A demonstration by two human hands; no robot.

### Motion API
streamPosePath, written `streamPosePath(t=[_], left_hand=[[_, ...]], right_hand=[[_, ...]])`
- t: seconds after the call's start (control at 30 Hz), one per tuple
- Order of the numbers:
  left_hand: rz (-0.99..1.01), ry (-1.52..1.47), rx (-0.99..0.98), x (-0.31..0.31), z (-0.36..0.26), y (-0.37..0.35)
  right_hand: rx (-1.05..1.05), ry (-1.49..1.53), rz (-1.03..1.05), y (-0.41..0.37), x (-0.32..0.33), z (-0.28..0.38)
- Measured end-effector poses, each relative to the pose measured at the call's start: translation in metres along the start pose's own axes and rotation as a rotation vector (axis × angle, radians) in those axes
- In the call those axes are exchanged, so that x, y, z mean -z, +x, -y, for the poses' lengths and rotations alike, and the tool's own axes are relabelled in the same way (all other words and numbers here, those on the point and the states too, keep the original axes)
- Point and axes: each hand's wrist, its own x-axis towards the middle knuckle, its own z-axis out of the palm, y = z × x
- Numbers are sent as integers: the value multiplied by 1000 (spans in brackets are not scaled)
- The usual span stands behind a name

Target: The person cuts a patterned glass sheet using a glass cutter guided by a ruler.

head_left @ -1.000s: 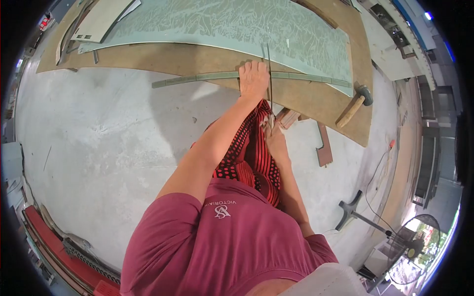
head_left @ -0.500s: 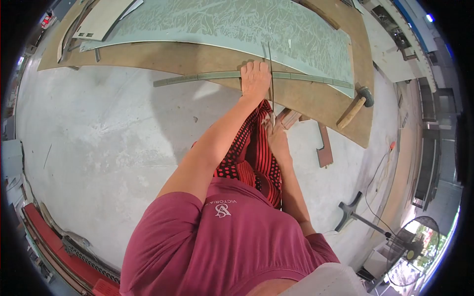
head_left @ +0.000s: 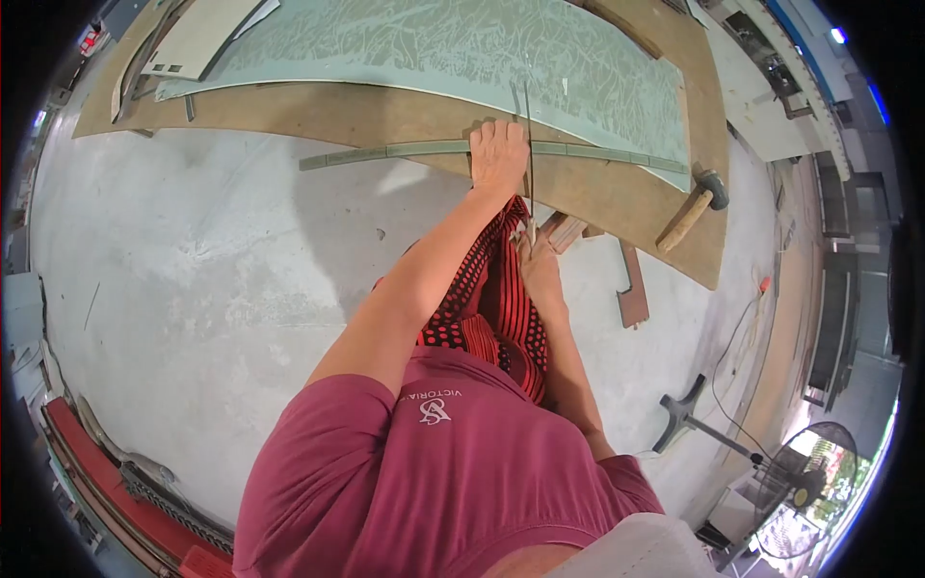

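A long narrow green strip (head_left: pixel 597 154) lies across the front edge of the brown board (head_left: pixel 337 112). My left hand (head_left: pixel 499 154) presses on it with the fingers curled over the strip. Just right of that hand, a thin dark saw blade (head_left: pixel 530 159) stands across the strip, pointing away from me. Its near end is at my right hand (head_left: pixel 540 255), whose fingers are wrapped round the handle, mostly hidden. Beyond the strip rests a large pale green patterned sheet (head_left: pixel 414 48).
A mallet (head_left: pixel 686 217) lies on the board's right corner. Below the edge are wooden pieces (head_left: pixel 562 231) and a brown notched piece (head_left: pixel 632 289). A standing fan (head_left: pixel 805 486) is at the lower right. A cream panel (head_left: pixel 202 39) lies at the upper left.
My right hand has shifted very slightly away from me along with the saw. My left hand and the green strip have stayed in place.
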Motion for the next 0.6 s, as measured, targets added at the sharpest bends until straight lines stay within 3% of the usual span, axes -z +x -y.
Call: streamPosePath(t=[0.07, 0.1, 0.2, 0.33, 0.4, 0.6], left_hand=[[31, -1, 15, -2, -1, -2], [18, -10, 12, -1, -1, -1], [21, -20, 3, 0, 1, -3], [35, -19, 21, 4, -5, 0], [15, -5, 13, 3, -3, 0], [-11, -20, 2, 1, -2, -1]], right_hand=[[-141, 8, 46, -23, 0, -2], [-51, 28, 5, -36, -3, -10], [-145, 19, 77, -48, -3, -19], [-138, -42, 90, -2, 5, -6], [2, 6, 4, 16, 2, -2], [-139, 1, 47, -34, 0, -5]])
